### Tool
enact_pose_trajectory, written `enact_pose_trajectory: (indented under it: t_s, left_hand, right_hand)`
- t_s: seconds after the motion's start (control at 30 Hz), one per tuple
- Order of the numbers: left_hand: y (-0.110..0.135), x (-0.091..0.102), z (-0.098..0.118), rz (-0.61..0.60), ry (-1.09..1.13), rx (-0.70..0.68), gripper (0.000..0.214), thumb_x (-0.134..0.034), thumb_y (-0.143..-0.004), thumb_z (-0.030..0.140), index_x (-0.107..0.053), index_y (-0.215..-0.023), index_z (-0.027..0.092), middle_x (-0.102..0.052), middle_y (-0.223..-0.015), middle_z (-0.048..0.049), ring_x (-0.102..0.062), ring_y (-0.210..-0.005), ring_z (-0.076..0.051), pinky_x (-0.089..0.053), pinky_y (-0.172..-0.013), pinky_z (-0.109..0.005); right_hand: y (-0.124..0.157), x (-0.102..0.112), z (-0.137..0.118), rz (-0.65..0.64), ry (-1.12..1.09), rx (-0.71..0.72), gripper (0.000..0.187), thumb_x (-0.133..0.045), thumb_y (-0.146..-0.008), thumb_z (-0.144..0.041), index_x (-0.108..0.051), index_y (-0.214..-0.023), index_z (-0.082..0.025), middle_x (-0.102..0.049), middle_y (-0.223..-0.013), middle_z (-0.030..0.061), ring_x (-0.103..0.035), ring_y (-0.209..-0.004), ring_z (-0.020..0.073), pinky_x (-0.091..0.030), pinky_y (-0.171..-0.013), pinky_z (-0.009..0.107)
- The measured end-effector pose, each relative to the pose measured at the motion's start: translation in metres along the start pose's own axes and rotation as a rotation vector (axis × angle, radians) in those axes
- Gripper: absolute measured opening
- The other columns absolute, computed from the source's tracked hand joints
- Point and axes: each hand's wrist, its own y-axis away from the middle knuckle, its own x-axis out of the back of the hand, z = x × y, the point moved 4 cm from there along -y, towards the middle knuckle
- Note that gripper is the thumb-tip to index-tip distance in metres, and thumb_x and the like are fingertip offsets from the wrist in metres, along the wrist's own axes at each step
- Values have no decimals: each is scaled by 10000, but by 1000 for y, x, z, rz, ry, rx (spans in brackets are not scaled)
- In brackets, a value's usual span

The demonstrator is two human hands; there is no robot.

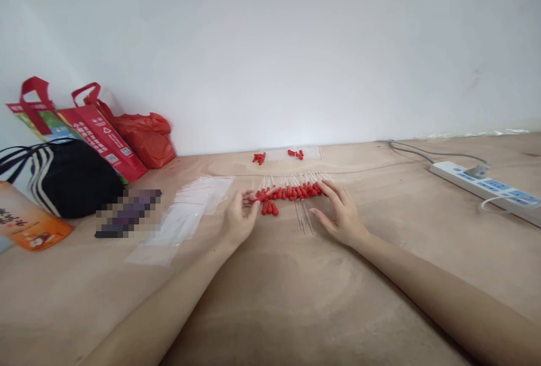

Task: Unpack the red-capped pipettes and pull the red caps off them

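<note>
Droppers (299, 191) lined up between two hands

Side by side on the desk (270, 304), the droppers lie with red bulbs nearest the person and pale stems pointing away, probably so each bulb is easy to reach. At the row's left end, the left hand (242, 215) seems to pinch a single dropper by its bulb. The right hand (344, 220) is spread and loose at the other end, perhaps to keep the row even. Three more bulbs (269, 208) sit just below; bare tubes (304, 217) lie near the right thumb. Clear bags (192, 199) overlap at the left, likely for easy reach.

The left fingers partly cover their piece, and whether the right fingertips touch the row cannot be told. Blurred squares mask a dark object (129, 216); the frame crops an orange packet (36, 222).
</note>
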Motion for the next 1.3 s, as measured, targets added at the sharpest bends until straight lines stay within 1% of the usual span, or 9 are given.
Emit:
enact_pose_trajectory:
  t_s: [0.07, 0.13, 0.3, 0.4, 0.5, 0.7, 0.8, 0.97, 1.3]
  left_hand:
    - [11, -14, 18, -143, 1, -140, 203, -495, -789, 221, -472, -981, 163, -566, -833, -31, -577, -756, -128, -487, -725, -277]
    - [20, -25, 30, -239, -17, -259, 162, -472, -812, 204, -481, -969, 167, -567, -844, -36, -572, -780, -132, -482, -734, -280]
    - [27, -30, 44, -300, -41, -430, 112, -451, -837, 186, -509, -930, 163, -571, -839, -49, -562, -793, -141, -475, -727, -274]
    - [27, -30, 46, -289, -55, -461, 163, -450, -840, 184, -518, -986, 164, -555, -881, -63, -551, -832, -147, -470, -758, -282]
    - [26, -32, 46, -302, -77, -487, 241, -474, -835, 208, -521, -1065, 154, -528, -965, -90, -535, -901, -161, -465, -796, -298]
    - [24, -37, 43, -303, -97, -562, 175, -464, -850, 242, -609, -890, 153, -559, -1024, -108, -527, -987, -189, -449, -844, -347]
    - [24, -37, 42, -285, -99, -590, 154, -483, -844, 242, -617, -858, 167, -628, -938, -78, -554, -947, -184, -440, -844, -355]
    - [26, -35, 40, -340, -135, -588, 122, -518, -827, 253, -617, -812, 183, -679, -809, -28, -594, -806, -175, -432, -774, -343]
    - [28, -36, 37, -377, -91, -560, 131, -485, -835, 198, -600, -780, 164, -651, -749, -30, -568, -826, -172, -434, -780, -325]
  right_hand:
    - [0, 0, -3, -48, 39, 44, 605, -499, -790, -432, -324, -1311, -180, -437, -1258, 139, -419, -1129, 255, -363, -909, 433]
    - [0, -1, -7, -112, 72, 104, 569, -505, -789, -444, -374, -1287, -204, -477, -1234, 113, -408, -1141, 251, -324, -942, 447]
    - [0, -3, -14, -118, 66, 205, 221, -503, -824, -332, -607, -1007, -264, -636, -1013, 23, -493, -1036, 196, -269, -966, 441]
    - [0, -3, -18, -106, 24, 213, 162, -480, -843, -275, -637, -865, -241, -674, -855, 0, -541, -930, 166, -262, -963, 429]
    - [0, -5, -23, -112, 6, 216, 172, -461, -852, -259, -628, -843, -217, -675, -794, 2, -554, -873, 158, -270, -951, 421]
    - [2, -6, -31, -96, -11, 282, 178, -482, -841, -259, -612, -946, -199, -665, -753, 15, -542, -854, 157, -293, -929, 411]
    - [3, -5, -33, -85, -7, 324, 196, -494, -834, -267, -612, -982, -218, -639, -662, -2, -524, -767, 148, -303, -902, 411]
    - [3, -2, -36, -111, -21, 359, 214, -439, -851, -237, -648, -836, -196, -549, -532, -6, -456, -649, 132, -329, -835, 372]
    - [6, -3, -34, -100, -83, 355, 174, -460, -826, -203, -633, -823, -184, -553, -549, -10, -438, -652, 126, -310, -824, 359]
